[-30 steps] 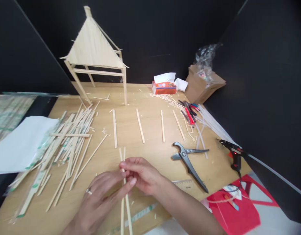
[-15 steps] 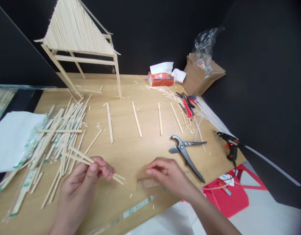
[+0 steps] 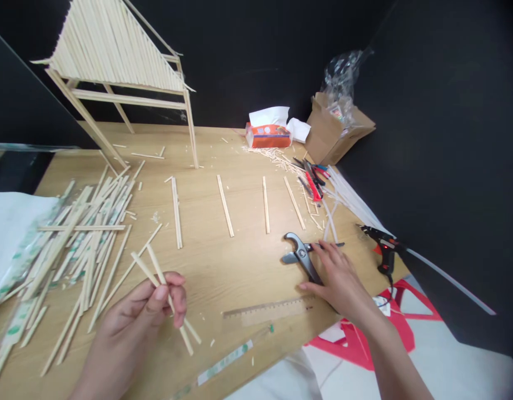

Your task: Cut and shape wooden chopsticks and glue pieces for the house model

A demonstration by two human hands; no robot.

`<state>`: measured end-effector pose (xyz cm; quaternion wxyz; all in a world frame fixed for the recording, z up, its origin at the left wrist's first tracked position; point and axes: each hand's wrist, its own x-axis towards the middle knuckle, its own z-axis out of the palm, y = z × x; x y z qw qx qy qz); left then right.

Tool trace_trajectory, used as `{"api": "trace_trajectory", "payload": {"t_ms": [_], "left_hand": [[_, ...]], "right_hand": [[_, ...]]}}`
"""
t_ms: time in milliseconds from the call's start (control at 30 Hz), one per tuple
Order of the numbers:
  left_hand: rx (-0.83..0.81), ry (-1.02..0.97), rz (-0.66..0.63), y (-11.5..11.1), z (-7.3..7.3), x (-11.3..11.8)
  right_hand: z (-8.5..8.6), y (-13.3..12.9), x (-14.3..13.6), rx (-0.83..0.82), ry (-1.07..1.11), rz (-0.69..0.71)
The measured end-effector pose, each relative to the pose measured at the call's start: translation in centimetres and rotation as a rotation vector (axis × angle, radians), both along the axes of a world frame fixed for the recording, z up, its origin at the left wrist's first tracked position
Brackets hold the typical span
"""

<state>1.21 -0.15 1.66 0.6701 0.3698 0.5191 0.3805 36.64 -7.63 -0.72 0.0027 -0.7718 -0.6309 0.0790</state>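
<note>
My left hand pinches two pale wooden chopsticks, which cross at the fingertips with both ends sticking out. Over the handles of the black cutting pliers lies my right hand; its fingers are spread, the thumb by one handle and the fingertips by the other. Whether it grips them I cannot make out. A clear ruler rests between the hands, with a torn chopstick wrapper in front of it. Several pairs of sticks lie spaced in a row behind.
A stick-built house frame with a slatted roof stands back left. Below it is a heap of chopsticks. Tissues, a cardboard box and red-handled pliers are at the back right. A glue gun lies at the right edge.
My right hand has moved right, from the ruler to the cutting pliers, its fingers spreading. The two chopsticks in my left hand have swung to a steeper angle. The view has shifted slightly right.
</note>
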Motion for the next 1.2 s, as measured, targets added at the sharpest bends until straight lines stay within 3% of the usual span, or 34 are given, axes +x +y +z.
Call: {"api": "trace_trajectory", "payload": {"t_ms": [267, 533, 600, 700, 833, 933, 1067, 1200], "left_hand": [[-0.033, -0.009, 0.093, 0.0, -0.2, 0.7], [-0.040, -0.054, -0.023, 0.0, 0.1, 0.6], [-0.047, -0.067, -0.071, -0.1, 0.2, 0.9], [-0.056, -0.073, -0.102, -0.2, 0.3, 1.2], [-0.036, -0.147, -0.137, 0.2, -0.1, 1.1], [-0.053, -0.219, -0.141, 0.6, -0.6, 0.5], [-0.083, -0.285, -0.120, 0.8, -0.8, -0.1], [-0.103, -0.270, -0.114, 0.6, -0.5, -0.1]], "right_hand": [[0.7, 0.6, -0.2, 0.012, -0.012, -0.022], [1.9, 1.6, 1.3, 0.060, -0.084, -0.057], [2.4, 3.4, 1.9, 0.105, -0.052, -0.023], [2.7, 8.1, 3.1, 0.199, -0.055, -0.010], [1.5, 15.7, 5.2, 0.266, -0.116, -0.143], [0.4, 19.7, 6.8, 0.242, -0.101, -0.172], [0.3, 21.7, 8.7, 0.149, -0.075, -0.183], [1.5, 21.7, 9.6, 0.079, -0.042, -0.187]]}}
